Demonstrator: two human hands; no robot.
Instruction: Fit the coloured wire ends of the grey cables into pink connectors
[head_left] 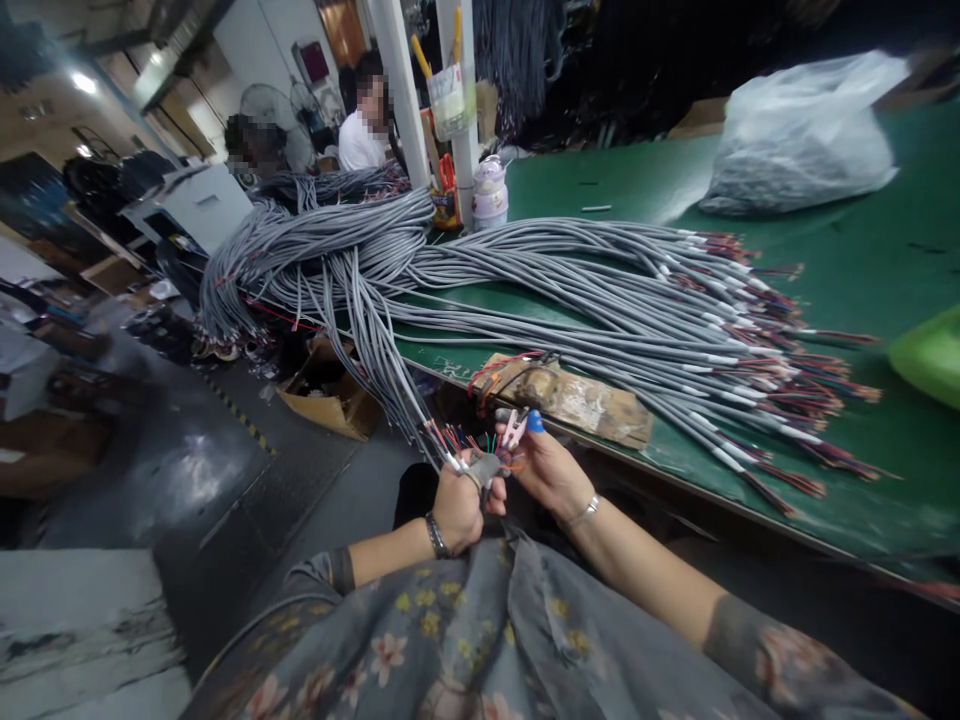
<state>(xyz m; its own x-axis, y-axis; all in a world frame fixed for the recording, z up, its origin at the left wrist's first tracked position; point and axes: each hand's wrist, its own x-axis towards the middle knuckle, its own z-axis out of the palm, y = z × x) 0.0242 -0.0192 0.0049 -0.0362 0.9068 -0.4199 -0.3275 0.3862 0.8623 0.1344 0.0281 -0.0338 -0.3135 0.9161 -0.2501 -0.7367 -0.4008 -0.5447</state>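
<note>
Cables (379, 340) — grey, white-banded, coloured wires (453, 436) splayed — left hand (459, 508) tight around them, right hand (553, 475) round a pinkish tool (514, 430).

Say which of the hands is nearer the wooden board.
Right. The right hand is in front of the wooden board; the left hand is farther left, holding gray cables.

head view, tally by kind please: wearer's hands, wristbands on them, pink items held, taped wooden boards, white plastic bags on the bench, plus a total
Hands (left hand, right hand): 2
Wristbands (dark wristband, silver wristband): 2
Pink item: 1
Taped wooden board: 1
White plastic bag: 1
Total: 7
</note>
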